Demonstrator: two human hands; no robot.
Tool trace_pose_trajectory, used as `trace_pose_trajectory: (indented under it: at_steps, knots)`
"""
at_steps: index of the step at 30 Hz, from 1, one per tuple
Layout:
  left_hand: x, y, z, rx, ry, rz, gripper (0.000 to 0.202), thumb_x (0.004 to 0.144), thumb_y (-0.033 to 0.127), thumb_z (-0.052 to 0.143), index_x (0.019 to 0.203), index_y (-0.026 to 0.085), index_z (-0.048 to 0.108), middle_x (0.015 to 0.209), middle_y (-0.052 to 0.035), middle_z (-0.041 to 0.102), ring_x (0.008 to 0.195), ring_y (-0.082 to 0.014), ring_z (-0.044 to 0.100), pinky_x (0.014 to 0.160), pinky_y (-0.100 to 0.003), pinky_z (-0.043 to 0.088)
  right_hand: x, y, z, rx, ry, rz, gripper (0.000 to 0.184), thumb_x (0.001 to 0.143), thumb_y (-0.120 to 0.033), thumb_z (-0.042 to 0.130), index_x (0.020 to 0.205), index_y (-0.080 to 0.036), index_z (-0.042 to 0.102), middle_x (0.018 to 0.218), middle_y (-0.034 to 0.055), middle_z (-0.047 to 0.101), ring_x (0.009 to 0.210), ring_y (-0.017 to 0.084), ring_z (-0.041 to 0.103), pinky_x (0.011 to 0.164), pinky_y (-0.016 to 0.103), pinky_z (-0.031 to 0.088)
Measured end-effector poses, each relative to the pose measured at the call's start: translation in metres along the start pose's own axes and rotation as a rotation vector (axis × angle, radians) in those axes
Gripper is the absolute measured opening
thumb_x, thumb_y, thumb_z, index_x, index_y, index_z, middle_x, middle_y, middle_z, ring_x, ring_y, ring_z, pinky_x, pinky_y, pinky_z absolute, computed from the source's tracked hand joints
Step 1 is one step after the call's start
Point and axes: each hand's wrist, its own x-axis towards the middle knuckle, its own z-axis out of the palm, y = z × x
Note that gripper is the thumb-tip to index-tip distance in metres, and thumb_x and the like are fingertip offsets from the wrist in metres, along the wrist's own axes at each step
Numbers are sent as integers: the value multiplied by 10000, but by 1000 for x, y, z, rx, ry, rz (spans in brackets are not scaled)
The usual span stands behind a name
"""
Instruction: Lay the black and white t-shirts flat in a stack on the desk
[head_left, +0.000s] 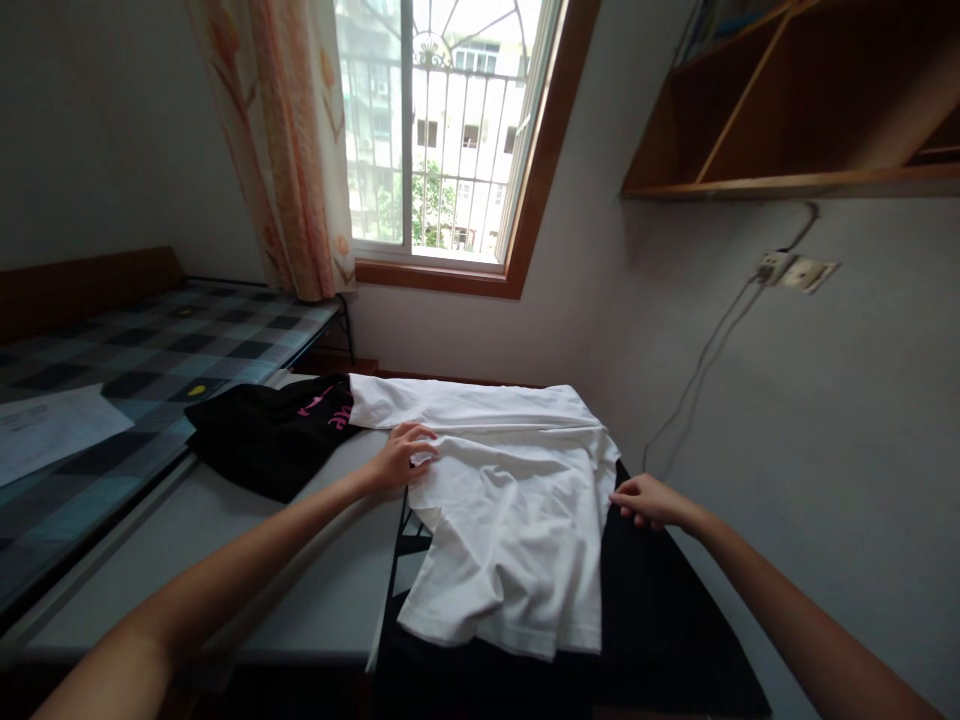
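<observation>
A white T-shirt (517,500) lies spread and wrinkled over the table, part of it doubled back in a band along the far side. At its left edge, my left hand (401,455) rests on the cloth with fingers apart. My right hand (649,500) is closed, pinching the shirt's right edge between thumb and fingers. Left of the white cloth lies a black garment with pink lettering (270,430), partly covered by the shirt's end. More black cloth (667,600) spreads beneath the T-shirt toward the near right.
A pale tabletop (315,580) shows at the left. Beyond it stands a bed with a checkered cover (225,320) and papers (60,430) on it. A curtain (285,150) hangs beside the barred window (450,130). Wooden shelves (795,110) and a corded wall socket (795,270) are at right.
</observation>
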Motion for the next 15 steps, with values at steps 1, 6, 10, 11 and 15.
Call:
trace_pose_trajectory:
  at_steps: [1,6,10,11,15]
  knots:
    - [-3,7,-5,-21,-51,19,245,794,178,597,989,264,718,1162,-44,649,1169,-244,505,1061,-446,352,-2,-1,4,22,3,20,234,832,-349,631,749,-130,612,724,59,674,443,68,528,333,147,368]
    - [-17,40,-25,-135,-387,86,468,721,172,610,1177,267,655,1030,-25,699,997,-214,592,994,-350,366,0,-5,21,171,104,144,218,893,-334,564,907,-118,583,738,59,663,457,74,558,373,159,432]
    - [-25,56,-25,-140,-459,66,534,714,304,691,1241,248,620,954,-25,701,937,-214,605,1002,-351,332,7,-5,26,152,176,175,299,856,-411,616,866,-113,598,622,41,616,445,94,556,401,192,473]
    - [-26,58,-22,-128,-461,66,507,715,321,702,1212,246,636,899,-18,695,920,-213,603,997,-354,330,8,-5,27,133,190,165,304,841,-419,630,848,-117,605,595,31,602,439,95,549,398,194,471]
    - [-29,61,-12,-85,-435,65,196,767,282,668,951,218,693,746,-5,643,843,-199,580,938,-349,360,13,-5,31,58,228,113,237,806,-363,657,758,-137,602,522,-12,537,416,86,509,366,171,418]
